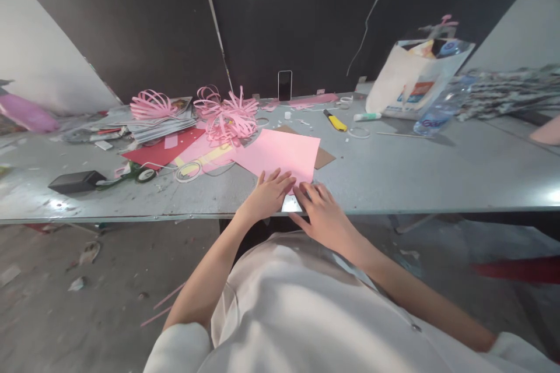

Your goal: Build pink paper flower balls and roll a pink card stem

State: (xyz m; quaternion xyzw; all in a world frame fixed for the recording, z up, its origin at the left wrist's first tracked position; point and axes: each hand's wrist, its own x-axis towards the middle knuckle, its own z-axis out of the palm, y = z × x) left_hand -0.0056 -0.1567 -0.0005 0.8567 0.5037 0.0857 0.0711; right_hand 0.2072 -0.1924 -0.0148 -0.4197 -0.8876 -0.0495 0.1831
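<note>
A sheet of pink paper [280, 151] lies on the grey table near its front edge, partly over a piece of brown card [324, 158]. My left hand [270, 193] rests on the sheet's lower edge, its fingers spread and flat. Beside it, my right hand [319, 210] touches the sheet's lower right corner with its fingers apart. A small whitish piece [291, 204] shows between the hands at the table edge.
Curled pink strips [231, 116], red paper [168, 148], green-handled scissors [131, 173] and a black block [76, 182] lie left. Behind are a phone [284, 86] and yellow cutter [335, 120]. A white bag [413, 78] and bottle [437, 113] stand right.
</note>
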